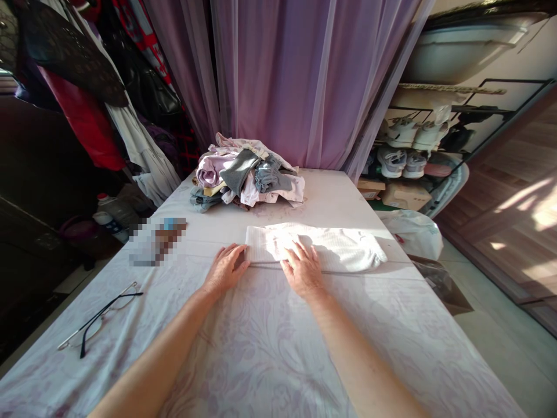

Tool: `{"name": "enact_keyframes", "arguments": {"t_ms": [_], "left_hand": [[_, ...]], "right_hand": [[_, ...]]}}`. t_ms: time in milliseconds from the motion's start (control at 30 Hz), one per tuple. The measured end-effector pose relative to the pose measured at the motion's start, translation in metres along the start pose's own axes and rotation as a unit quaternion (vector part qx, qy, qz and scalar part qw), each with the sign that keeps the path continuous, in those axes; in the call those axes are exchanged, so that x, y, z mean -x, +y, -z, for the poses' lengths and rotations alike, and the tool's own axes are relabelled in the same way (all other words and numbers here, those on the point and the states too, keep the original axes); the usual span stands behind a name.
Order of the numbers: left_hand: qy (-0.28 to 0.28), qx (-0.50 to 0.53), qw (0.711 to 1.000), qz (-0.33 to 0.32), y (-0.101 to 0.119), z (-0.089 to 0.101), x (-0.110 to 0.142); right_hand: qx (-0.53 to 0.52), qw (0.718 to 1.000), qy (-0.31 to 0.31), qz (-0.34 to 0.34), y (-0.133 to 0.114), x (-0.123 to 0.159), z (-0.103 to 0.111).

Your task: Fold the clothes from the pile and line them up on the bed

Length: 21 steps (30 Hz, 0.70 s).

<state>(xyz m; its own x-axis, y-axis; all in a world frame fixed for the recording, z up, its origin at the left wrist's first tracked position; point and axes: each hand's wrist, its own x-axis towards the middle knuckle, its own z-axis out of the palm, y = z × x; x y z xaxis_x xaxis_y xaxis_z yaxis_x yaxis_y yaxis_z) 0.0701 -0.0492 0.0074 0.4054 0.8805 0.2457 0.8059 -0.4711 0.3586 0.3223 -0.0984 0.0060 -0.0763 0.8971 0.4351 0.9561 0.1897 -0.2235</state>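
A white ribbed garment (343, 247), folded into a long strip, lies across the cloth-covered table (261, 348). Its exact kind cannot be made out. At the strip's left end is my left hand (226, 267), with fingers apart and the tips touching its edge. My right hand (302, 267) rests flat on the garment left of its middle, fingers spread. Bright sunlight falls on the cloth around both hands.
A heap of crumpled clothes (252, 174) sits at the table's far end, before a purple curtain (278, 81). Eyeglasses (102, 316) and a pixelated item (161, 241) lie on the left. Shoes (402, 159) stand on a rack beyond the right edge, above a plastic bag (413, 232).
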Motion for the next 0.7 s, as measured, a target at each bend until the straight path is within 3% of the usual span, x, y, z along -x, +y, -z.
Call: {"name": "enact_keyframes", "arguments": {"t_ms": [233,500,700], "left_hand": [[-0.019,-0.021,1.0,-0.012,0.005,0.003,0.0],[-0.003,-0.03,0.999,-0.022,0.0,-0.001,-0.007],[-0.035,-0.084,0.994,-0.062,0.008,0.018,-0.011]], "right_hand": [[-0.03,0.998,0.057,-0.003,0.049,0.024,0.004],[-0.033,0.999,-0.029,0.01,0.052,0.031,0.022],[-0.041,0.998,-0.034,0.031,0.073,0.034,0.038]]}}
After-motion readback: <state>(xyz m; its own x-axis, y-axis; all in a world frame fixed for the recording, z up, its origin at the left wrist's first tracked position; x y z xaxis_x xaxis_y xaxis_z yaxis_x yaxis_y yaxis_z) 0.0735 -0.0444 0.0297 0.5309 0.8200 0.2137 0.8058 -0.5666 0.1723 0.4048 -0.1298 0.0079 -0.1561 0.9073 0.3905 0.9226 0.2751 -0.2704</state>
